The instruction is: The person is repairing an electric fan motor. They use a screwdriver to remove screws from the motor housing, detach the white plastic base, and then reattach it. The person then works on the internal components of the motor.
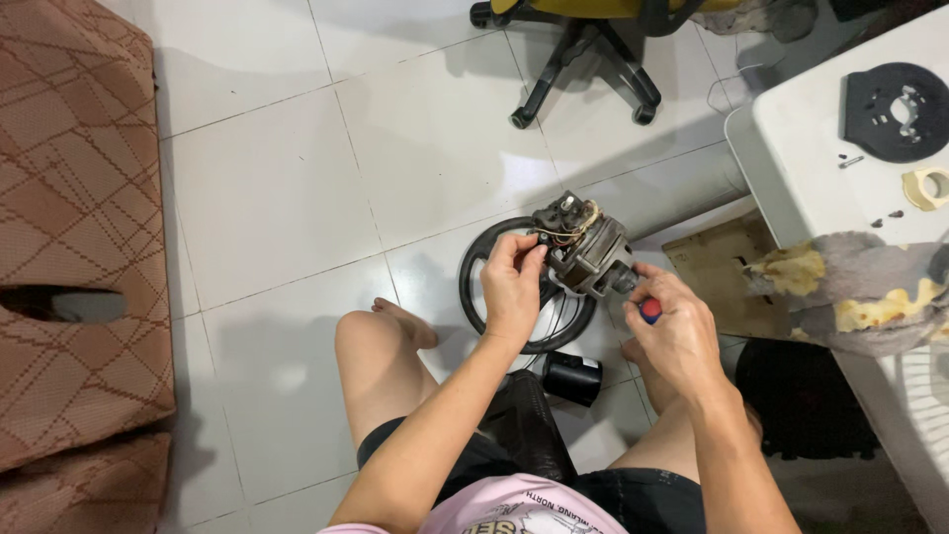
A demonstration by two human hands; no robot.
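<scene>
While seated on tiled floor (297, 198), person works over a small motor, both hands on it
Motor: grey electric motor (585, 247) w/ exposed copper windings + wires on top, held above floor btwn the knees, just over black ring
L hand: left hand (514, 287) grips motor's left end, fingers (524, 249) curled narrow round housing edge
R hand: right hand (672, 331) closed on screwdriver (649, 311), red/blue handle end showing; tip toward motor's right side, hidden by fist so contact can't tell
Ring: black round fan guard ring (474, 287) flat on floor under motor, thin wire spokes inside
Cylinder: black cylindrical part (573, 378) on floor near the lap, just below ring
Desk: white desk (801, 138) at right, carrying black round plate (895, 111) w/ centre hole, cream small ring part (927, 186), couple of loose screws (852, 159) near plate
Rag: grey-yellow cloth (850, 287) draped off desk edge
Cardboard: brown piece (717, 267) on floor beside desk
Far: office chair base (583, 59), black, castors, top of view
Left: brown patterned sofa cushion (69, 227)
</scene>
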